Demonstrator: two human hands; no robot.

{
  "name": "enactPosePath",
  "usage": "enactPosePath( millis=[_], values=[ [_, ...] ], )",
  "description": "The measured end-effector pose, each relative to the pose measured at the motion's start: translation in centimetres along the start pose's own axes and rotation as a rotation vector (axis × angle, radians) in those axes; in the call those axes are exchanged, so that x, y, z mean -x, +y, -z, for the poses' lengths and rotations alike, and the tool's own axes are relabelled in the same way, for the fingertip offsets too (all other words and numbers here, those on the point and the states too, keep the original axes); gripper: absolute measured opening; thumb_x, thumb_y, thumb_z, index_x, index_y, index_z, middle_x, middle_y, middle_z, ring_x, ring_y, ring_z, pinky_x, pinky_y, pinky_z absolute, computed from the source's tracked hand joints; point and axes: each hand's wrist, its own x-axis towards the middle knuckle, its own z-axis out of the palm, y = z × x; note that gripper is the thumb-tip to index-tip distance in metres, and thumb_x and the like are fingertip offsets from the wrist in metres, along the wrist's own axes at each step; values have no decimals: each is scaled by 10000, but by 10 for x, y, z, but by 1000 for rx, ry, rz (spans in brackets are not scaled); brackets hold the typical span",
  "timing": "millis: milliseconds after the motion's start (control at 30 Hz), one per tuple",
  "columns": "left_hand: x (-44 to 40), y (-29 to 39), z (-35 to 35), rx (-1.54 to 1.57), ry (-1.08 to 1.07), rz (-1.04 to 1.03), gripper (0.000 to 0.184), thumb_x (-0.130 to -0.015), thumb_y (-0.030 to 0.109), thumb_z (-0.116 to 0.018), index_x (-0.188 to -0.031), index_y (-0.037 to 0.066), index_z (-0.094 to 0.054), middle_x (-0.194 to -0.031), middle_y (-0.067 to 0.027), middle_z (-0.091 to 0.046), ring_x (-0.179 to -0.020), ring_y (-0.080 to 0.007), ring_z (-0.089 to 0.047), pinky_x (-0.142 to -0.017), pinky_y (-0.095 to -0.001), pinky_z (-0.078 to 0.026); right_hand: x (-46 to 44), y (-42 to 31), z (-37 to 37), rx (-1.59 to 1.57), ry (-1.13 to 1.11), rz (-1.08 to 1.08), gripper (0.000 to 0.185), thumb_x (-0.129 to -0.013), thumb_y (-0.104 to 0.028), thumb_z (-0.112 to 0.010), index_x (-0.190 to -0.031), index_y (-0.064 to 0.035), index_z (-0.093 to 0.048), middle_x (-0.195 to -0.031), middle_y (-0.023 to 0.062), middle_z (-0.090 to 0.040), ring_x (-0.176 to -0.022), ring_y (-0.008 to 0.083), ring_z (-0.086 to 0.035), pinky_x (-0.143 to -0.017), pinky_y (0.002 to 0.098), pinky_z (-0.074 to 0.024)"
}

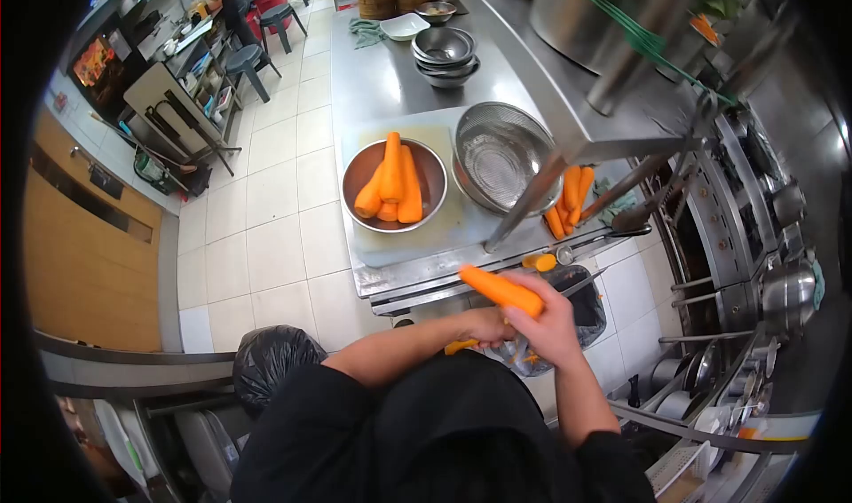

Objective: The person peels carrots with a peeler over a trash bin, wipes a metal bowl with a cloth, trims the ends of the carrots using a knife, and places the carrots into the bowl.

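My right hand (548, 324) is closed around a peeled-looking carrot (499, 290), whose tip points up and left. Just left of it, my left hand (488, 324) is closed, with a yellow-orange piece (460, 347) showing below it; what the fingers hold is mostly hidden. Under both hands lies a clear plastic liner (532, 363) with orange scraps. In front, a steel bowl (352, 200) holds several smooth carrots (391, 170). To its right, a perforated steel colander (490, 143) is tilted. More carrots (579, 190) lie beyond the shelf post.
The bowl stands on a pale cutting board (386, 253) on the steel counter (373, 81). A shelf post (524, 203) rises near the front edge. Stacked bowls (444, 52) are farther back. A black bag (277, 361) sits on the left; stoves (732, 272) line the right.
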Motion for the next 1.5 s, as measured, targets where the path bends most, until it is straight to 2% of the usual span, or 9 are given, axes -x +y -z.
enactPosePath(
  millis=[200,367,533,567,700,1000,1167,1300,1500],
  values=[
    [34,-20,27,-16,21,-6,260,-905,285,-617,-1010,50,-644,-563,-13,-482,-401,-108,-437,-347,-287,-366,-146,5,-115,774,148,499,485,-819,-140,-725,-1260,-10,-571,-1301,196,-509,-1203,356,-524,-1017,414,-427],
    [38,-25,43,12,-9,-55,340,-908,327,-635,-1044,16,-656,-550,-30,-510,-368,-113,-413,-349,-289,-365,-164,31,-138,1233,45,312,504,-860,-313,-677,-1228,13,-567,-1346,218,-466,-1248,361,-466,-1000,430,-409],
    [21,-39,54,-242,-29,115,356,-895,355,-640,-856,1,-642,-563,-50,-538,-385,-162,-444,-397,-329,-412,-85,-61,-31,556,-487,-116,308,-881,-295,-661,-1062,-45,-679,-1018,156,-690,-939,260,-670,-814,369,-519],
    [21,-35,55,-306,-52,172,365,-892,358,-640,-807,3,-634,-564,-51,-539,-395,-171,-456,-411,-337,-421,-67,-56,-2,504,-331,-106,238,-894,-281,-645,-947,-58,-708,-784,107,-700,-726,219,-687,-681,339,-533],
    [12,-51,45,-258,-113,250,314,-886,362,-647,-826,63,-573,-638,-23,-534,-507,-146,-500,-465,-312,-422,-74,-8,88,767,372,-285,262,-871,-244,-651,-926,13,-657,-825,186,-687,-785,341,-676,-719,380,-523],
    [15,-46,15,-264,-22,246,354,-881,385,-638,-799,44,-590,-655,-42,-571,-564,-163,-532,-522,-335,-439,-194,120,114,1385,324,-182,239,-885,-117,-555,-975,100,-601,-1087,276,-599,-976,435,-625,-841,448,-520],
    [21,-44,11,-190,14,273,360,-890,390,-631,-755,60,-582,-646,-28,-556,-583,-151,-511,-541,-322,-408,-199,95,128,1116,142,-387,279,-914,-125,-501,-1091,86,-545,-1001,236,-617,-808,341,-647,-745,417,-546],
    [10,-35,7,-120,1,337,364,-891,394,-628,-724,76,-570,-633,-19,-529,-572,-138,-500,-523,-311,-402,-162,94,128,-346,496,-549,312,-930,-171,-505,-1153,46,-526,-953,166,-615,-735,249,-641,-659,310,-554],
    [-21,-40,6,-129,-19,337,358,-897,401,-633,-758,77,-572,-637,-16,-517,-563,-136,-497,-503,-327,-421,-25,31,116,-898,259,-192,326,-912,-173,-602,-1180,-25,-490,-970,111,-604,-728,178,-614,-646,302,-541]
  ],
)
